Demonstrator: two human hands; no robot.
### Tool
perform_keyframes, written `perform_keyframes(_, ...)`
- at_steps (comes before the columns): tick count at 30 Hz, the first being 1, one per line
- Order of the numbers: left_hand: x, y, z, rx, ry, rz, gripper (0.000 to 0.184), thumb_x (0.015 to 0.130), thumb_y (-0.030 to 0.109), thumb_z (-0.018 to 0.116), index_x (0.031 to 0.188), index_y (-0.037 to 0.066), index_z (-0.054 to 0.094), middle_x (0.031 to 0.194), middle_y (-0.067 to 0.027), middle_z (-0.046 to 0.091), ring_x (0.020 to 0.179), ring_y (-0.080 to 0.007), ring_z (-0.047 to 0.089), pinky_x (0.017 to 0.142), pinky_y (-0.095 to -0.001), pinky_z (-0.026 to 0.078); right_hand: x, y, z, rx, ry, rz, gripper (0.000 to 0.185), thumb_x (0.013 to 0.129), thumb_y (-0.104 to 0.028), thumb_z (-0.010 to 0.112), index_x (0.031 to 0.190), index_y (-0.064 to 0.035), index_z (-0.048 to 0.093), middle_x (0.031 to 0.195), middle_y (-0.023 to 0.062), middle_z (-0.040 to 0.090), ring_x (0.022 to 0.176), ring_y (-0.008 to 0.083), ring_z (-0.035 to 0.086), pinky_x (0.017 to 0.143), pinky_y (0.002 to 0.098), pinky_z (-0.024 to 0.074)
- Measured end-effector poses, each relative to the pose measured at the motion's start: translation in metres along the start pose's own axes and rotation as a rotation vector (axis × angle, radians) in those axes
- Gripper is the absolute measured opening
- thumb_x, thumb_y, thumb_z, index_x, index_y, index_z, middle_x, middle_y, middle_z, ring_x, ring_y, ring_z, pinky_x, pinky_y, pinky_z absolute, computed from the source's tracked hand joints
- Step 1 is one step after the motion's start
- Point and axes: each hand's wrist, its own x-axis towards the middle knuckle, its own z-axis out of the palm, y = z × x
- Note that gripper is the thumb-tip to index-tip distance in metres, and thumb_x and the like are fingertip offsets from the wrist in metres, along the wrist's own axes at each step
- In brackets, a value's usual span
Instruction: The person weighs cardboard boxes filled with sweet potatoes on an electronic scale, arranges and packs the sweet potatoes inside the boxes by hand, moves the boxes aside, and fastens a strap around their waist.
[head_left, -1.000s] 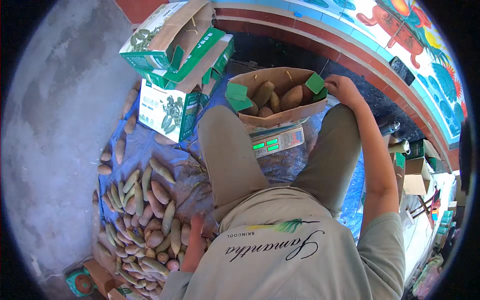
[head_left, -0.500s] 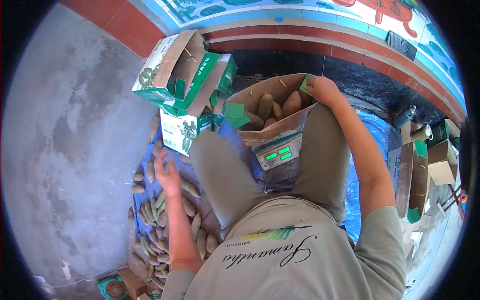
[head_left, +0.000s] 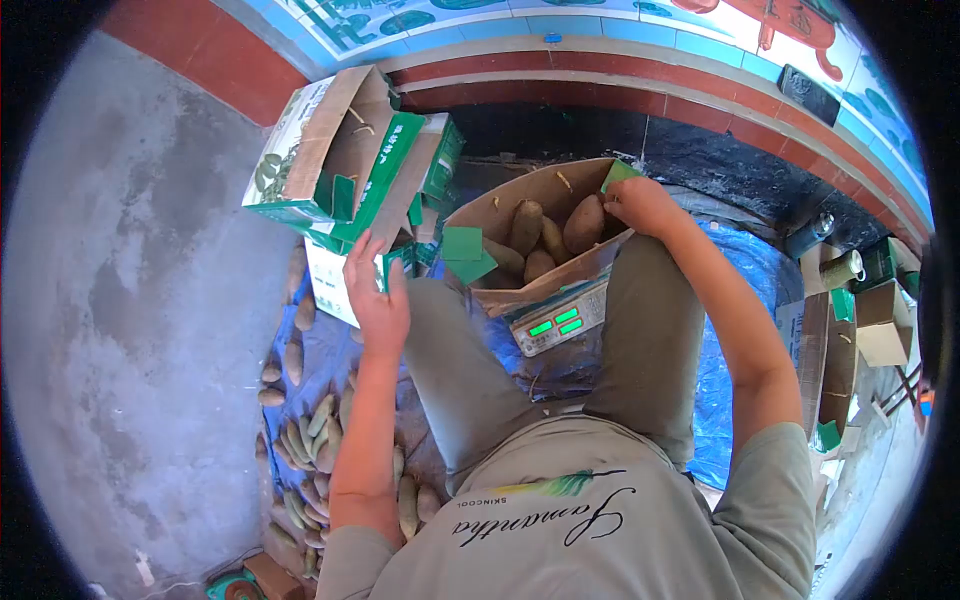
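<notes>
Green flap [head_left: 619, 175] touches the curled right hand [head_left: 646, 207], whose hold is unclear.

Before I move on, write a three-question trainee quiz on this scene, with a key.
1. True or false: in this view, the left hand overlaps the stacked green-and-white cardboard boxes.
2. How many green-lit displays show on the pale rectangular electronic scale?
3. The right hand is at: A) the scale; B) the stacked boxes; C) the open brown-lined cardboard box holding elongated brown tubers.
Key: 1. true; 2. three; 3. C.
</notes>
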Motion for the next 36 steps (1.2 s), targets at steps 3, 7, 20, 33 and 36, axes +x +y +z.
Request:
perform_keyframes(3,0.002,0.003,0.022,-0.017,-0.015,0.052,0.033,0.079,0.011,0.059,0.110,0.000,0.053,0.122,-0.0190,0.048,0.113,-0.0355,0.044,0.096,-0.0423,0.033,0.001,-0.001,-0.003,-0.029,-0.081,-0.027,0.018,0.076,-0.024,0.060,0.082,-0.0086,0.064,0.081,0.0157,0.063,0.080,0.0334,0.061,0.071,0.0416,0.0476)
perform_keyframes(7,-0.007,0.006,0.037,-0.006,-0.056,0.076,0.035,0.079,0.014,0.059,0.110,0.000,0.052,0.121,-0.0185,0.048,0.111,-0.0361,0.045,0.094,-0.0437,0.035,0.020,0.003,-0.004,-0.068,-0.318,-0.101,0.018,0.076,-0.024,0.060,0.085,-0.0091,0.065,0.084,0.0148,0.064,0.083,0.0329,0.060,0.073,0.0411,0.0473)
perform_keyframes(20,-0.018,0.001,0.032,0.020,-0.066,0.032,0.031,0.078,0.013,0.059,0.106,0.000,0.054,0.113,-0.0167,0.055,0.104,-0.0346,0.050,0.092,-0.0428,0.038,0.116,-0.110,0.121,-0.146,-0.529,-0.284,0.032,0.075,-0.021,0.060,0.105,-0.0076,0.060,0.106,0.0149,0.061,0.098,0.0325,0.059,0.085,0.0401,0.0460)
perform_keyframes(33,-0.019,-0.008,0.031,0.073,-0.050,0.019,0.026,0.073,0.006,0.061,0.098,0.001,0.057,0.101,-0.0133,0.061,0.102,-0.0326,0.053,0.090,-0.0412,0.039,0.125,-0.137,0.187,0.179,-0.484,-0.197,0.041,0.072,-0.017,0.062,0.110,-0.0050,0.051,0.106,0.0202,0.059,0.102,0.0352,0.056,0.085,0.0428,0.0453)
perform_keyframes(36,-0.019,-0.006,0.032,0.074,-0.054,0.005,0.024,0.073,0.007,0.061,0.097,0.001,0.058,0.100,-0.0134,0.061,0.101,-0.0325,0.054,0.090,-0.0408,0.040,0.122,-0.126,0.169,0.130,-0.402,-0.174,0.041,0.070,-0.019,0.066,0.107,-0.0061,0.053,0.103,0.0180,0.061,0.099,0.0343,0.057,0.084,0.0426,0.0457)
